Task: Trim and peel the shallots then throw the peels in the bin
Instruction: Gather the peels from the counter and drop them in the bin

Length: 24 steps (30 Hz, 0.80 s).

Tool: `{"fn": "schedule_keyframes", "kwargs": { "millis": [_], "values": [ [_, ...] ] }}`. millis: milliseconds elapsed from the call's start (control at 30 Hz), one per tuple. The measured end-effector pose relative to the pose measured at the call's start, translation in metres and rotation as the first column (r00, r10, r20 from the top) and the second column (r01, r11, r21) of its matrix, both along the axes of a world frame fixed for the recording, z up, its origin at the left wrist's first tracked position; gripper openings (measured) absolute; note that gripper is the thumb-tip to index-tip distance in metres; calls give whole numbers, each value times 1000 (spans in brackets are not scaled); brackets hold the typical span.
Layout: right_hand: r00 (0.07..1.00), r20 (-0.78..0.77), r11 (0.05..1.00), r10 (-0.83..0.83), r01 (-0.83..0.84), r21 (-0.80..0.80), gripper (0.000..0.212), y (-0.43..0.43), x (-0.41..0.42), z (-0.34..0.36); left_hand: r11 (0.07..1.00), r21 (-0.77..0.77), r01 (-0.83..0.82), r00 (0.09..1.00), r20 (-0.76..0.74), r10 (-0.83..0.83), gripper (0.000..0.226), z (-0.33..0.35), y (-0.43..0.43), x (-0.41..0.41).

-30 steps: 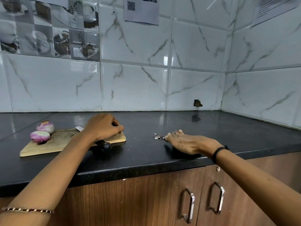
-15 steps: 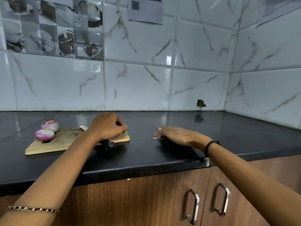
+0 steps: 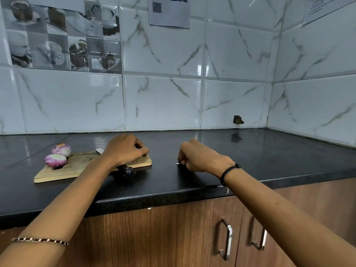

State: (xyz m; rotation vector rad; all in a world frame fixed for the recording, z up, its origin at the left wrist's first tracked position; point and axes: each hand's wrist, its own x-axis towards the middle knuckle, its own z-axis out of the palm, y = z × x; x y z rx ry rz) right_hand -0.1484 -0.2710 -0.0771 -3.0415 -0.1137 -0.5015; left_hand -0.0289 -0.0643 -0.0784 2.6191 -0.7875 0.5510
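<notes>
Looks mostly done with the cutting and peeling. Shows two shallots (image 3: 55,160) side by side at the far left end of the wooden board (image 3: 77,172), both bare and pink. Shows a brown bit on top of the far one, so maybe needs a little more trimming. Leaves the binning to do, with no bin in sight. Curls the right hand (image 3: 200,157) into a fist on the black counter (image 3: 269,155), right of the board, pinching a tiny pale peel scrap (image 3: 177,163). Rests the left hand (image 3: 125,149) on the board over the knife (image 3: 126,169), fingers bent; cannot tell if holding anything. Has the shallots well left of both hands, touched by neither.
</notes>
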Motion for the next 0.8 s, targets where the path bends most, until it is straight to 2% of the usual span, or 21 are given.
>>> {"fn": "schedule_keyframes", "kwargs": {
  "millis": [100, 233, 300, 367, 467, 533, 600, 700, 733, 800],
  "values": [
    [1000, 31, 1000, -5, 5, -8, 21, 4, -1, 2, 1000, 22, 12, 999, -38, -11, 22, 3, 1, -4],
    [998, 58, 982, -26, 36, -185, 12, 14, -13, 0, 995, 96, 34, 998, -55, -28, 18, 9, 1, -14],
    [998, 58, 976, -31, 43, -214, 10, 14, -19, -4, 992, 115, 46, 998, -41, -41, 19, 12, -2, -22],
    [997, 66, 996, -37, 42, -85, 11, 8, -17, -9, 993, 97, 68, 997, -31, -66, 21, 15, -7, -32],
    [993, 107, 958, -54, 21, 285, 17, -8, -14, -12, 988, 73, 137, 990, -38, -135, 21, 20, -20, -50],
    [982, 150, 882, -116, 32, 470, 18, -22, -21, -11, 980, 72, 187, 982, -50, -183, 22, 22, -32, -61],
    [973, 131, 763, -189, 61, 644, 15, -41, -27, -15, 970, 66, 234, 971, -72, -229, 23, 23, -46, -72],
    [970, 111, 466, -214, 2, 885, 12, -69, -42, -17, 949, 3, 316, 944, -103, -314, 25, 21, -73, -89],
    [971, 121, 370, -208, -37, 928, 14, -75, -50, -16, 937, -36, 347, 930, -117, -349, 26, 20, -83, -96],
    [969, 141, 237, -203, -91, 967, 20, -89, -71, -13, 911, -109, 399, 900, -147, -411, 27, 18, -106, -112]
  ]
}}
